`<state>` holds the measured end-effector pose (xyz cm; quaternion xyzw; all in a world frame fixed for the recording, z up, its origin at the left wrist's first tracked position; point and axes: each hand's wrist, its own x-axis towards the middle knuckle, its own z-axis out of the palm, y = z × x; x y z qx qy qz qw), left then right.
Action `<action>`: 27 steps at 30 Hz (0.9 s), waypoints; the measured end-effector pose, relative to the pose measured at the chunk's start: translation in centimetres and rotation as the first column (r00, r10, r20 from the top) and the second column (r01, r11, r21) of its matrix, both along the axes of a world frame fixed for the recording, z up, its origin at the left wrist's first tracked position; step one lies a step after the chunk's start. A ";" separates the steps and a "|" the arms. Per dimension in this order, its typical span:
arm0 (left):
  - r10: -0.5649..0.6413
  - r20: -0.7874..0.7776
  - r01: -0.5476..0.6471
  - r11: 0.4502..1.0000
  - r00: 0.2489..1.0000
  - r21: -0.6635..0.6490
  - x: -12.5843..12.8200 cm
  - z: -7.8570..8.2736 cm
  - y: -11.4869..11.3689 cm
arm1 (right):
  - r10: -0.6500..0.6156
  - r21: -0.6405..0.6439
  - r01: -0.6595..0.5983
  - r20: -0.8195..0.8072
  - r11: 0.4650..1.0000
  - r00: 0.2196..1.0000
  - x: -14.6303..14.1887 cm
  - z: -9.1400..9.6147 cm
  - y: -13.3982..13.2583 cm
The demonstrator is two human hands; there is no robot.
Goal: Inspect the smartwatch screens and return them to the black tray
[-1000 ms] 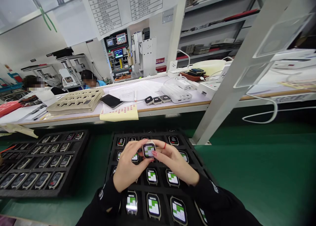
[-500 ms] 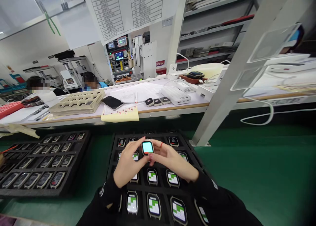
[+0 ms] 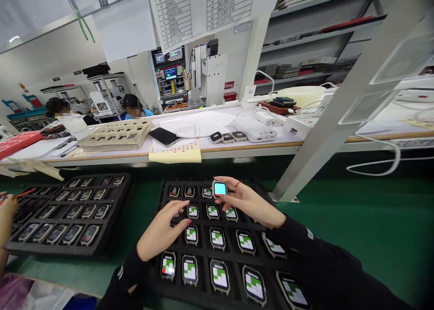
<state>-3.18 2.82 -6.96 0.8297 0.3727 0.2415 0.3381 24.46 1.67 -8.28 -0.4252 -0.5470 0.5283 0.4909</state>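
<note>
My right hand (image 3: pixel 249 201) grips a smartwatch (image 3: pixel 220 190) between thumb and fingers, its screen lit cyan with a little red at the bottom. It is held above the far rows of a black foam tray (image 3: pixel 203 258). My left hand (image 3: pixel 164 231) hovers over the tray's left side, fingers apart, holding nothing. Several smartwatches sit in the tray's slots; many, like the watch (image 3: pixel 219 275) in the near row, show green and white blocks. Two watches in the far row, one of them a watch (image 3: pixel 174 191) at the left, have dark screens with small red marks.
A second black tray (image 3: pixel 101 237) of watches lies to the left, with another person's hand (image 3: pixel 8 215) at its edge. Behind are a shelf edge (image 3: pixel 237 152), a phone (image 3: pixel 164 137), a beige tray (image 3: pixel 135 140) and a white power strip (image 3: pixel 256 131). A metal post (image 3: pixel 315 152) stands right.
My left hand has come off the watch and moved left and down. My right hand keeps the watch alone. The view has shifted, and another person's hand shows at the left.
</note>
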 end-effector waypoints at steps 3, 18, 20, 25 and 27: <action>-0.015 -0.019 0.015 1.000 1.000 -0.020 -0.4 -0.5 -0.6 | 0.032 0.066 -0.032 -0.008 0.997 0.999 -0.5 0.2 -0.2; 0.046 0.010 -0.045 0.997 0.999 -0.070 -1.3 -1.7 -0.7 | 0.006 0.075 -0.008 0.029 0.997 1.000 -0.5 0.1 -0.9; 0.060 0.010 -0.059 0.995 0.998 -0.075 -1.6 -1.9 -0.5 | 0.019 0.076 -0.023 0.050 0.997 0.999 -0.3 -0.2 -0.8; 0.093 0.016 -0.092 0.994 0.996 -0.064 -2.2 -2.3 0.6 | -0.004 0.064 -0.017 0.308 0.998 0.951 1.5 -2.1 1.3; 0.109 0.016 -0.109 0.993 0.994 -0.036 -2.3 -2.3 1.1 | -0.030 0.027 0.020 0.489 0.999 0.872 2.8 -3.0 2.7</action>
